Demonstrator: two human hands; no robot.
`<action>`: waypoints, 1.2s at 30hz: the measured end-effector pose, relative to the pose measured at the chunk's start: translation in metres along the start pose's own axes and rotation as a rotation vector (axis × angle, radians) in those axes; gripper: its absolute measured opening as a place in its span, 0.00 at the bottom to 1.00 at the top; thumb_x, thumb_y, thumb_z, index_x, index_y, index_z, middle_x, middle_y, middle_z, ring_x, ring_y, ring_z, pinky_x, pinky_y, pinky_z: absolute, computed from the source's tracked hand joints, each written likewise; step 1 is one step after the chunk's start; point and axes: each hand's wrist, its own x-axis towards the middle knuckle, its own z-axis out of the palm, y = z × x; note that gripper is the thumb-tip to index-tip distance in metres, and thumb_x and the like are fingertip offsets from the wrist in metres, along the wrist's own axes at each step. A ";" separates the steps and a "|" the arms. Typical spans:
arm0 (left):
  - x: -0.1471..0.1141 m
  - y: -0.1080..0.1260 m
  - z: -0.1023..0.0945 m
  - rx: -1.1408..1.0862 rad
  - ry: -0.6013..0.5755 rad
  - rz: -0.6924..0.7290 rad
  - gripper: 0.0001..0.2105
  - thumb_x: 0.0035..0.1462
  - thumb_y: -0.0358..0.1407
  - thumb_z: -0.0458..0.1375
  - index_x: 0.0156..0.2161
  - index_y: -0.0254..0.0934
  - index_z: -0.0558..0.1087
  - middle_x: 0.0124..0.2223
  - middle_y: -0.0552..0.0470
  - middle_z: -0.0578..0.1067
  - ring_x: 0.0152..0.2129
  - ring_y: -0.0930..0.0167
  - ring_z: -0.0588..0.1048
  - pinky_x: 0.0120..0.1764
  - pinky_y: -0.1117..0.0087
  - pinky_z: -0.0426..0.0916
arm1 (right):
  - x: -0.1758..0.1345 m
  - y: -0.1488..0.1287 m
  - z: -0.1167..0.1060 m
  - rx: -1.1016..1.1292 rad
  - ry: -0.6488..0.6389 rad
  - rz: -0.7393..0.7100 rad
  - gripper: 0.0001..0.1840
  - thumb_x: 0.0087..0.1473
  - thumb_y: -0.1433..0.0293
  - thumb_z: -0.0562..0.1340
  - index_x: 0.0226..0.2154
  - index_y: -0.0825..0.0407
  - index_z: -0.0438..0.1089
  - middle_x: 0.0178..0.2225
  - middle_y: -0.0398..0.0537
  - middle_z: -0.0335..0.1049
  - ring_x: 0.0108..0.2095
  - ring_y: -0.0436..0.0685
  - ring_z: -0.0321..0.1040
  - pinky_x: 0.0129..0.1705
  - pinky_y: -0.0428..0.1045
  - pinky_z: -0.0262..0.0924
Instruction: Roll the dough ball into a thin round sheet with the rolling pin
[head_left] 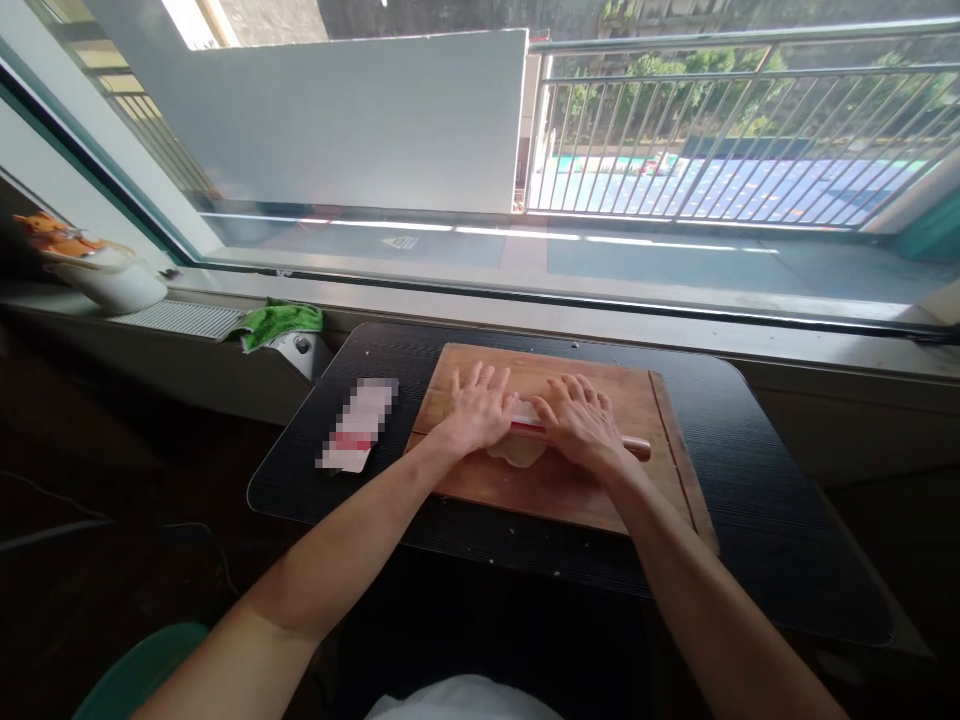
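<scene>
A rolling pin [637, 449] lies across a flattened piece of pale dough [516, 452] on a wooden cutting board [555, 500]. My left hand [480, 408] rests flat over the pin's left part, its fingers stretched forward and apart. Over the right part lies my right hand [583, 418], palm down on the pin with fingers spread. Between the two hands a short stretch of the pin shows, with a reddish strip on it. The pin's right end sticks out past my right hand, while its left end is hidden under my left hand.
The board sits on a black table [772, 500] with rounded corners. Left of the board lies a blurred pinkish item [364, 415]. A green cloth [281, 322] hangs by the window sill, near a white pot [112, 280]. Small white crumbs dot the table's front edge.
</scene>
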 end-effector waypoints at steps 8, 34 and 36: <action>0.045 -0.004 -0.011 -0.071 -0.119 -0.056 0.30 0.70 0.46 0.37 0.71 0.36 0.54 0.73 0.44 0.54 0.71 0.57 0.48 0.68 0.40 0.43 | 0.037 0.007 -0.002 -0.065 0.044 0.044 0.32 0.68 0.56 0.44 0.64 0.56 0.62 0.69 0.61 0.55 0.71 0.69 0.42 0.68 0.68 0.43; 0.043 0.001 -0.016 -0.011 -0.193 -0.105 0.32 0.70 0.48 0.36 0.73 0.35 0.47 0.75 0.45 0.48 0.72 0.58 0.43 0.69 0.42 0.40 | 0.031 0.007 -0.007 -0.037 -0.042 0.003 0.25 0.68 0.58 0.45 0.52 0.51 0.71 0.63 0.56 0.63 0.68 0.68 0.48 0.64 0.66 0.49; 0.031 0.002 -0.016 0.011 -0.188 -0.076 0.31 0.70 0.48 0.37 0.73 0.37 0.49 0.74 0.46 0.50 0.72 0.59 0.45 0.69 0.43 0.39 | 0.018 0.005 -0.005 -0.043 -0.034 -0.043 0.25 0.68 0.58 0.45 0.50 0.50 0.72 0.62 0.55 0.65 0.68 0.67 0.48 0.65 0.66 0.49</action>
